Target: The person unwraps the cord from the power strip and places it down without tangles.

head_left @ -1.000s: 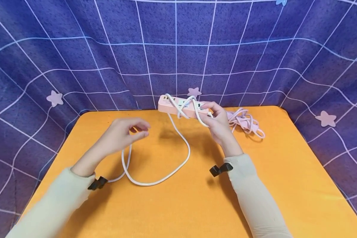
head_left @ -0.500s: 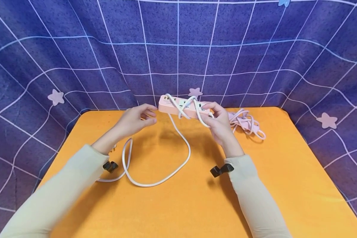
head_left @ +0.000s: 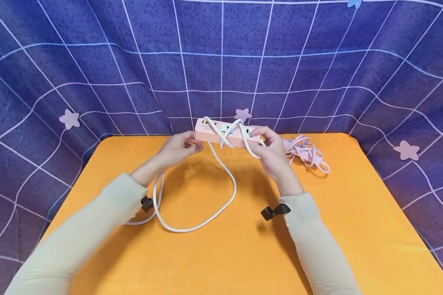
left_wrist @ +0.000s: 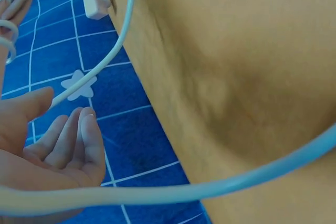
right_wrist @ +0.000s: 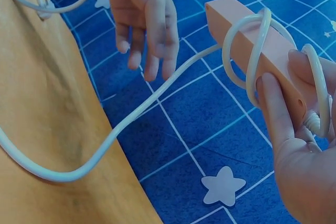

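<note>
A pink power strip (head_left: 208, 133) hangs above the far side of the orange table (head_left: 221, 254), with a white cable (head_left: 195, 223) looped round it. My right hand (head_left: 271, 153) grips the strip's right end; in the right wrist view its fingers (right_wrist: 275, 108) curl round the strip (right_wrist: 231, 14). My left hand (head_left: 177, 148) is at the strip's left end with relaxed fingers, and the right wrist view shows that hand (right_wrist: 142, 19) a little apart from the strip. The cable (left_wrist: 105, 61) runs down past the left palm (left_wrist: 58, 150) and lies in a loop on the table.
A bundle of pale pink cord (head_left: 306, 153) lies on the table behind my right hand. A blue grid-patterned cloth (head_left: 221, 61) with star shapes walls the table on three sides. Black clips sit at both sleeves' cuffs.
My left hand has moved up and to the right from the table's left middle to the strip's left end. The right hand and strip have stayed where they were.
</note>
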`<state>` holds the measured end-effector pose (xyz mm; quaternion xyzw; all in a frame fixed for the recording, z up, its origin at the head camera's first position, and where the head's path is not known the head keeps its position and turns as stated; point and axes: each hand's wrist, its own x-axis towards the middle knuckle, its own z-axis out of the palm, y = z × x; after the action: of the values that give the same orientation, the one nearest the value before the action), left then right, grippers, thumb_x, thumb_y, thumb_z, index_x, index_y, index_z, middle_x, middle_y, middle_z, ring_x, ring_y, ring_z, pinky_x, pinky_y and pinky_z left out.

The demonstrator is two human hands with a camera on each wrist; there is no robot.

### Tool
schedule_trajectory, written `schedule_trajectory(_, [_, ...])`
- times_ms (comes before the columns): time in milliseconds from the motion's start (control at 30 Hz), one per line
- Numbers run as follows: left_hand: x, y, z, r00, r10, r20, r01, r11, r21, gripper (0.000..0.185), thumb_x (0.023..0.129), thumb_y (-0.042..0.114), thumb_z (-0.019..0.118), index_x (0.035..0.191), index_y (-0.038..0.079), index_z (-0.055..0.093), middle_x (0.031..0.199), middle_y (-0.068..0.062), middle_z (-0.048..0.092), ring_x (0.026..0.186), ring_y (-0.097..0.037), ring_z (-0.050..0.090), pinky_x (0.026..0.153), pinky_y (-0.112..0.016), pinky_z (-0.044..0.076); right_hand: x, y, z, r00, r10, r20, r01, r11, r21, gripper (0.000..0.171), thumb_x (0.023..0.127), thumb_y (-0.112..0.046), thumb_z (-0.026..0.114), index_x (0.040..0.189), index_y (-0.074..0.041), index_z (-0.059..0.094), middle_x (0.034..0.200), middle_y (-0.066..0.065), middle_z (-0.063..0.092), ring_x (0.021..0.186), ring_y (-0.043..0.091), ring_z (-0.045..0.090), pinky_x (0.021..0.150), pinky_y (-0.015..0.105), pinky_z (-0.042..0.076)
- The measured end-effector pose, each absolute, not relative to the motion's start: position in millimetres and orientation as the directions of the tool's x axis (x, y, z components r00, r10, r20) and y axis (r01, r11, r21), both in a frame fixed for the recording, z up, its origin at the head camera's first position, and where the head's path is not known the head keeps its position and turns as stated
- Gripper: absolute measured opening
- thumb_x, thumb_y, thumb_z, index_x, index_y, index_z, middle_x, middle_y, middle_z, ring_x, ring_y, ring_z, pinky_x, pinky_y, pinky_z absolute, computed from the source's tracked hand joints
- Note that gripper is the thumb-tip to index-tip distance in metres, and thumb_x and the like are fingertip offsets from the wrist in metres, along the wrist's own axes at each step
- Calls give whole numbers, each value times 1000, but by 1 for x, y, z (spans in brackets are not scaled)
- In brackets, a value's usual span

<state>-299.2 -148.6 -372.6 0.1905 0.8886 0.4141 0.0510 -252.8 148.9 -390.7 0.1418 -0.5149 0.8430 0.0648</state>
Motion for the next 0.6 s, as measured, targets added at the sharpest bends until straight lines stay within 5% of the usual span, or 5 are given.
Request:
schedule_trajectory(433, [-304,-141,-379,-937,333,107,267,482,835,30,103,17,71,130,4,69,119,-16,74,102,-23,67,84,-28,53,-250,149,-387,-947,-60,315,-252,-466,-848,40,87,23,63,96,-15,73,123,6,64,89,14,68,73,23,61])
schedule_trajectory(600, [-307,-141,-380,-942,326,81,228,445,866,29,105,5,62,133,1,68,128,-19,73,106,-25,69,88,-28,57,-249,149,-387,-946,-69,318,-251,-465,-849,40,86,23,63,95,-15,72,121,5,64,88,14,68,74,23,61])
